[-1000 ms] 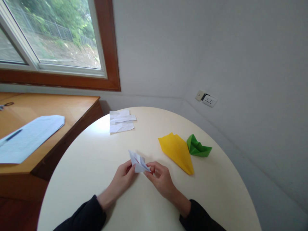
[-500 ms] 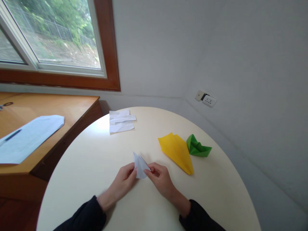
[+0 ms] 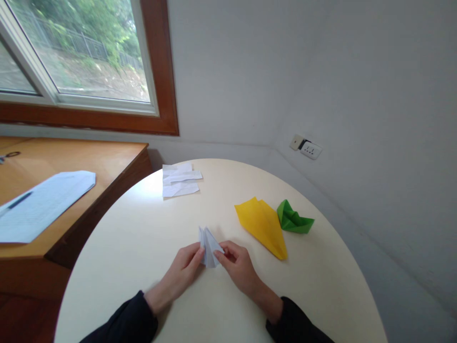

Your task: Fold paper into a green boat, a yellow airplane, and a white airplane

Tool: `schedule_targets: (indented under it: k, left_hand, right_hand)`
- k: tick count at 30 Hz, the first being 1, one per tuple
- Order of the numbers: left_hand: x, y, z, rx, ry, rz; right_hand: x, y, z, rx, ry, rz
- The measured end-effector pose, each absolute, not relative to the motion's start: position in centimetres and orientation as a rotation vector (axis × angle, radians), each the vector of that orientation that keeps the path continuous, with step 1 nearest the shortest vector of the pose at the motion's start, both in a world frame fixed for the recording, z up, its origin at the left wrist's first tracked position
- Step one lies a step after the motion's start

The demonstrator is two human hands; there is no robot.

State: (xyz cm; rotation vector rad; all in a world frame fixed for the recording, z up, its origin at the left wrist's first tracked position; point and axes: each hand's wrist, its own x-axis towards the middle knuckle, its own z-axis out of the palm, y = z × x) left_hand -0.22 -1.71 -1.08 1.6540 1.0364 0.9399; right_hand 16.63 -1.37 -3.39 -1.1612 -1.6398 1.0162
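Left hand (image 3: 183, 269) and right hand (image 3: 238, 267) close together, fingers pinched, dark-sleeved forearms angled inward

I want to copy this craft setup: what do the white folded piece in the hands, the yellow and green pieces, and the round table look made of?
White folded piece: thin matte paper, sharply creased.
Yellow piece and green piece: matte coloured paper, crisp folds, colour on every visible face.
Round table: smooth cream top with a soft sheen, perhaps laminate or painted board.

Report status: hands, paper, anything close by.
Left hand and right hand both pinching the folded white paper above the table. Yellow paper plane just right of it, not touching.
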Motion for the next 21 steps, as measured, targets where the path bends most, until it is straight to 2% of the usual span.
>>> schedule_targets:
  k: [11, 21]
  left_hand:
    - [0.01, -1.96, -0.82, 1.59, 0.979, 0.922]
    - [-0.05, -1.85, -1.68, 1.595, 1.038, 0.961]
  right_hand:
    - [16.61, -1.29, -3.62, -1.143, -1.633, 1.014]
    - [16.67, -1.35, -3.04, -1.091, -1.632, 0.691]
